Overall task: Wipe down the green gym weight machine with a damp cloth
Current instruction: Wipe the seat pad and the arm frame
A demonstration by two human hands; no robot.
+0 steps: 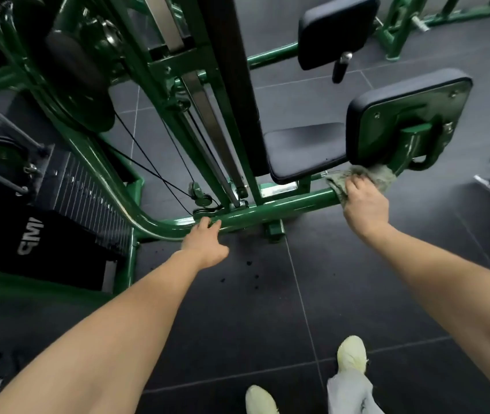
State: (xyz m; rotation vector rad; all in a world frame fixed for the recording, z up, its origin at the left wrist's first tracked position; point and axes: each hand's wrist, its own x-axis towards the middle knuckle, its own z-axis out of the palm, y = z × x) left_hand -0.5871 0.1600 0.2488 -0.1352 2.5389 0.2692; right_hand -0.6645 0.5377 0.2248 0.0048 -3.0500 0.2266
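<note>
Dark floor tiles [267, 294]; my right grip [364, 204] clutches cloth [357, 177] at 2 o'clock on green frame bar [282, 210]; left grip [204, 243] fingers extended, touching bar.

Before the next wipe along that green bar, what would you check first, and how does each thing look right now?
1. Cloth in hand: ok. The right hand grips the cloth.
2. Cloth on the machine: ok. It lies on the end of the low green bar, under the black pad.
3. Steadying hand: ok. The left hand rests on the same bar with its fingers touching it.
4. Cables near the left hand: ok. The black cables run apart from the fingers.
5. Cloth damp: cannot tell.
6. Footing: ok. Both shoes are on the dark floor tiles.
</note>
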